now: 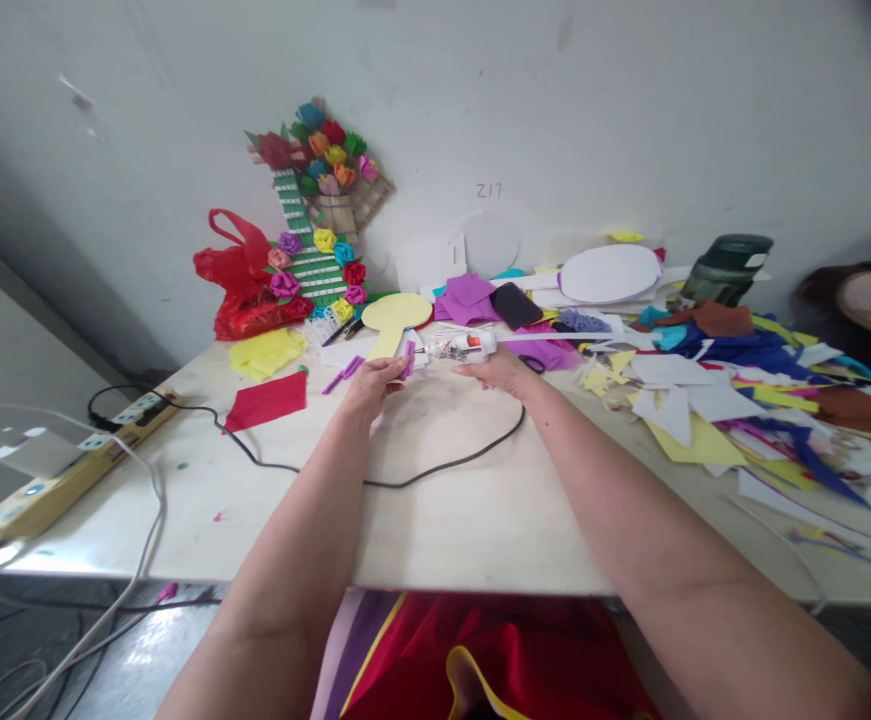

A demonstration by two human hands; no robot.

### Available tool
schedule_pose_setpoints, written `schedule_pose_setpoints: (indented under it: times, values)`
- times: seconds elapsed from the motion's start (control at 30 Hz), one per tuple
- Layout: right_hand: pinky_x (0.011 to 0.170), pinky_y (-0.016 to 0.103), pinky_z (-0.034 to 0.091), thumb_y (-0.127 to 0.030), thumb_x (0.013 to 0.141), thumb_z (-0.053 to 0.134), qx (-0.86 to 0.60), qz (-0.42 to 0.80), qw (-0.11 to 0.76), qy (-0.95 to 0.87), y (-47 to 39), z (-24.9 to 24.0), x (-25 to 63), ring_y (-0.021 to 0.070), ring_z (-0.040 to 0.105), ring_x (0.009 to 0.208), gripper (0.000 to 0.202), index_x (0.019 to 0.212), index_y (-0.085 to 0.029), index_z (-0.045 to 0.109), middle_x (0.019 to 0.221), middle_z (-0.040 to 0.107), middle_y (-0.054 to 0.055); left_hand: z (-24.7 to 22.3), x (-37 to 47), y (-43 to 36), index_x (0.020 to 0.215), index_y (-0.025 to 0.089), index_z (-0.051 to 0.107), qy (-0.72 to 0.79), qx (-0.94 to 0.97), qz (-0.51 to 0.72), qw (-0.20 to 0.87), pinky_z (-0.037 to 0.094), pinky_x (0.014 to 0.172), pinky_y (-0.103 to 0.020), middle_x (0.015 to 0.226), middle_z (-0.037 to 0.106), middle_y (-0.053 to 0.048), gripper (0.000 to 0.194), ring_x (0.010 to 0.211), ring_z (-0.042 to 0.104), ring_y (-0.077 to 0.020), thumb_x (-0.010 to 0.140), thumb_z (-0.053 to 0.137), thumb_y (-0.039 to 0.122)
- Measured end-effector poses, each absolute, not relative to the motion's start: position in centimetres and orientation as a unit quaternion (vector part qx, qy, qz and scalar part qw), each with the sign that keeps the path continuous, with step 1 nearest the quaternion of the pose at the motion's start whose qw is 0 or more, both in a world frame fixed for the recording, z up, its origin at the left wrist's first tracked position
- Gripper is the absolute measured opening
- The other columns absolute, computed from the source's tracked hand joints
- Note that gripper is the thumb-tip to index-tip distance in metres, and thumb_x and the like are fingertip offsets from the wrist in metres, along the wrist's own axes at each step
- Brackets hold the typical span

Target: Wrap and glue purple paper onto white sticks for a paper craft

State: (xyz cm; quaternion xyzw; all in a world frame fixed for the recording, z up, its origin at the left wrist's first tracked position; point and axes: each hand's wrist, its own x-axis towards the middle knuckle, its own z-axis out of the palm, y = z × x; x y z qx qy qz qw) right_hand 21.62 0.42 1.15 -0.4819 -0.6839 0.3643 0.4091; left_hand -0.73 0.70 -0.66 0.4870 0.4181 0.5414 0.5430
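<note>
A hot glue gun (459,347) with a long white stick at its back lies level over the table, and my right hand (499,372) is closed round its handle. Its nozzle points left at a small purple strip (409,358), which my left hand (376,385) pinches between thumb and fingers. The nozzle is close to the strip; whether they touch cannot be made out. Just behind my left hand is a pale yellow round-topped paper piece (396,315). More purple strips (343,374) lie to the left of that hand.
A black cord (442,468) loops across the table near my forearms. On the left are a power strip (82,465) and red paper (267,402). Paper scraps (694,435) are heaped right. Paper flowers (334,150) and a dark bottle (727,270) stand at the back.
</note>
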Motion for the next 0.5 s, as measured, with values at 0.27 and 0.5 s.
schedule_pose_setpoints:
  times: [0.27,0.5]
  values:
    - [0.033,0.016,0.034,-0.029,0.065,0.065,-0.459,0.371,0.388,-0.708,0.34,1.06,21.78,0.0046,0.041,0.036,0.019,0.069,-0.013,0.056,0.050,0.052,-0.002,-0.91,-0.93,1.06,0.069,0.012,0.066,0.418,0.480,0.543,0.547,0.039,0.051,-0.020,0.066,0.057,-0.002,0.032,0.058,0.050,-0.0081,0.051,0.077,0.037]
    - [0.034,0.017,0.037,-0.023,0.064,0.066,-0.455,0.381,0.401,-0.698,-0.15,1.65,21.51,0.0042,0.040,0.035,0.016,0.065,-0.013,0.054,0.049,0.051,-0.003,-0.89,-0.87,1.09,0.068,0.013,0.066,0.413,0.466,0.553,0.553,0.039,0.049,-0.019,0.065,0.057,-0.002,0.032,0.057,0.050,-0.0078,0.049,0.078,0.036]
